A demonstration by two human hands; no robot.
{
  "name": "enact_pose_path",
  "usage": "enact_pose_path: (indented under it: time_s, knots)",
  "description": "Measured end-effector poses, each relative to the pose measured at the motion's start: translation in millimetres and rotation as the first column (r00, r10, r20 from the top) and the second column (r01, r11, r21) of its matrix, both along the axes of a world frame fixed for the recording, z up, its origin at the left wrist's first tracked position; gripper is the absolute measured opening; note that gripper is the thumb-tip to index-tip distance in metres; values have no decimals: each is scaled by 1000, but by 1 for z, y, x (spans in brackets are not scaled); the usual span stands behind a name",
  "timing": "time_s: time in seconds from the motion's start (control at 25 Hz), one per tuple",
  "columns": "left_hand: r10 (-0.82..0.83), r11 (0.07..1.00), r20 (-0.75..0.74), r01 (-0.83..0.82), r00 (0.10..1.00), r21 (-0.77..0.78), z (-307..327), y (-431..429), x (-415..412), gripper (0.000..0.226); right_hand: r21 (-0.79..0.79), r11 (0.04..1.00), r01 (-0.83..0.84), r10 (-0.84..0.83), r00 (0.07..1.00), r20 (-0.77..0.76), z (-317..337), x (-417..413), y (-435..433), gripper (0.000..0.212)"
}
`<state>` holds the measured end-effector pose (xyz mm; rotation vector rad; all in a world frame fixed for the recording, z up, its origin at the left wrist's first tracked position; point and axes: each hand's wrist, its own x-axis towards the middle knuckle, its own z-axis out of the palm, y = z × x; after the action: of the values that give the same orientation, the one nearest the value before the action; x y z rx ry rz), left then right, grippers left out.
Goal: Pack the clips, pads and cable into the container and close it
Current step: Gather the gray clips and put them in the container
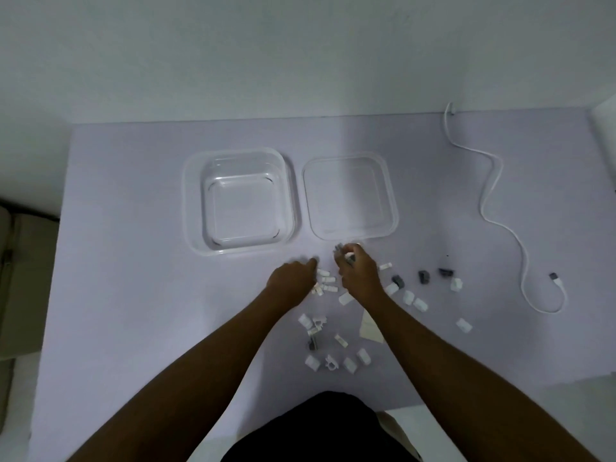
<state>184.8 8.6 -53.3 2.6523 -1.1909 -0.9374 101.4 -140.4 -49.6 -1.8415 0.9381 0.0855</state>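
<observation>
Clips [326, 280] are being gathered from the table [133, 228], so the first packing step is judged to be in hand. Nothing is seen inside the container [196, 201], which stands open just beyond the hands, its lid [350, 195] lying beside it. Several clips, grey and white, are held bunched in the curled fingers of the right hand [358, 275], just short of the lid's near edge. The left hand [293, 276] is lowered beside a small cluster of white clips lying between the two hands. Whether anything is pinched by it cannot be told, as its fingers are hidden. The next move is judged to call for the handful to be carried left over the container's rim and released. More clips are scattered nearer the body and to the right, with the pads [370, 328] among them. The cable [482, 205] is stretched well apart at the far right.
</observation>
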Motion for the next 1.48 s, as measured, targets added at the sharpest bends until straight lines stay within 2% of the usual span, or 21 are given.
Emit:
enact_pose_path:
  time_s: [0.08,0.16,0.24,0.32,0.36,0.44,0.48,0.56,0.68,0.8,0.96,1.0,1.04,1.08,1.16,1.2,1.24,1.32,1.4,1.48]
  knots:
    - [33,999,7,-33,999,-2,-4,3,-1,40,272,932,241,-242,970,-31,16,-17,-3,22]
    - [123,991,-52,-125,991,-38,1,7,-3,32,438,833,337,-343,937,-68,30,-35,-7,19]
    - [237,954,-159,-261,958,-150,19,14,-4,28,499,788,361,-367,926,-92,43,-47,-10,19]
    - [343,868,-234,-402,910,-292,47,26,4,27,524,773,356,-353,929,-111,56,-47,-12,18]
    - [396,818,-230,-455,889,-353,61,35,13,28,535,772,344,-340,934,-109,63,-43,-12,18]
    - [481,766,-121,-484,868,-423,79,54,39,33,563,773,291,-307,949,-70,75,-29,-11,17]
    - [506,775,-57,-483,861,-407,85,64,56,35,588,770,247,-281,959,-34,82,-19,-9,14]
    - [479,854,27,-459,877,-243,86,81,90,35,675,728,116,-232,969,83,94,4,0,7]
    - [333,943,41,-334,942,6,78,91,133,30,787,609,-101,-166,954,250,111,36,14,7]
    - [189,973,30,-191,982,127,67,90,150,27,839,499,-219,-126,939,320,119,58,26,16]
    - [109,976,29,-113,994,189,48,89,156,24,844,465,-266,-51,944,326,115,79,32,23]
    - [112,977,33,-116,993,176,44,89,157,24,833,492,-254,-33,950,310,114,85,33,22]
    - [123,979,33,-126,992,161,41,90,157,25,797,558,-232,-6,959,283,113,93,36,21]
    - [133,980,32,-137,991,147,39,90,157,26,717,668,-200,27,969,245,111,101,40,23]
    - [155,979,27,-157,988,133,38,92,157,26,450,880,-153,103,986,134,101,120,50,27]
    - [168,977,30,-170,985,127,38,93,156,26,315,934,-167,152,986,73,93,127,54,25]
    - [181,976,35,-183,983,117,38,94,154,25,186,955,-231,233,972,10,87,132,58,23]
    - [204,974,34,-206,978,97,41,97,150,24,-12,897,-442,436,887,-152,72,135,67,22]
    - [212,972,23,-213,977,94,42,99,142,24,-86,824,-560,512,801,-309,65,130,72,26]
    - [212,973,14,-212,977,95,41,102,128,24,-117,783,-611,535,758,-374,64,120,77,31]
